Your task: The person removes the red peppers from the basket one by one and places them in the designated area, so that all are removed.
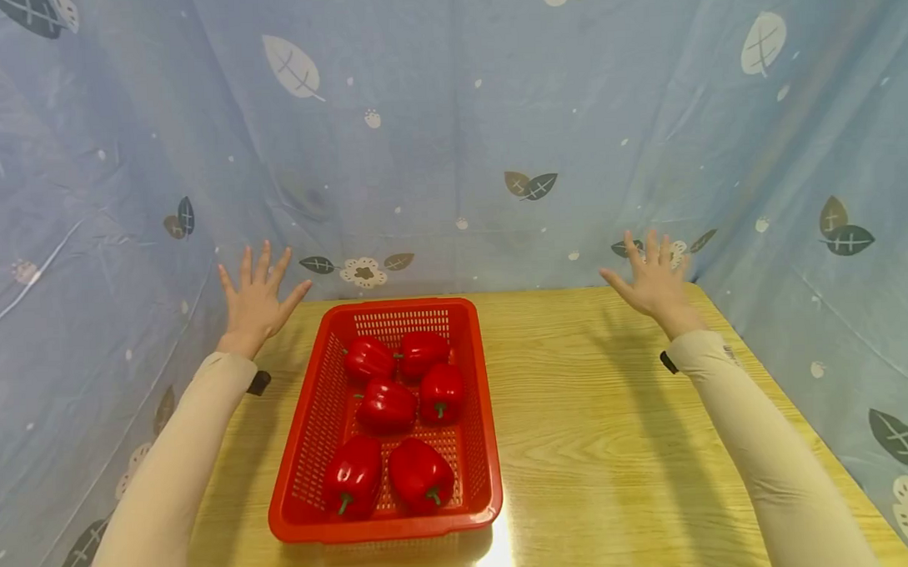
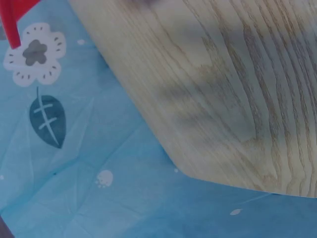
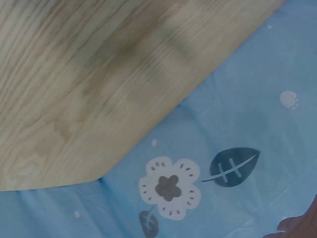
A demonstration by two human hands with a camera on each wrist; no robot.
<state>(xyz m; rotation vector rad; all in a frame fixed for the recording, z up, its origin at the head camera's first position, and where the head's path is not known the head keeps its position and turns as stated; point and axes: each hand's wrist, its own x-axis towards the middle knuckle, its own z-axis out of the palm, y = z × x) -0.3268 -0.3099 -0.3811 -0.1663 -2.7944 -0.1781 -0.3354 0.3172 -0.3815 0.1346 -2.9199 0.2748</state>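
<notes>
My left hand (image 1: 255, 303) is held up with fingers spread, near the table's back left corner and beyond the basket's far left corner. It holds nothing. My right hand (image 1: 658, 287), slightly blurred, is raised the same way near the back right corner, fingers apart and holding nothing. Between the arms, left of centre, sits a red plastic basket (image 1: 492, 449) with perforated walls. Several red bell peppers (image 1: 386, 405) with green stems lie inside it. Only a sliver of the right hand (image 3: 300, 226) shows in the right wrist view.
A light wood-grain table (image 1: 571, 413) carries the basket. Blue curtains (image 1: 434, 134) printed with leaves and flowers hang behind and along both sides, close to the table's edges. Dark wrist bands (image 1: 258, 383) show at the sleeves. A red piece (image 2: 10, 22) shows in the left wrist view's corner.
</notes>
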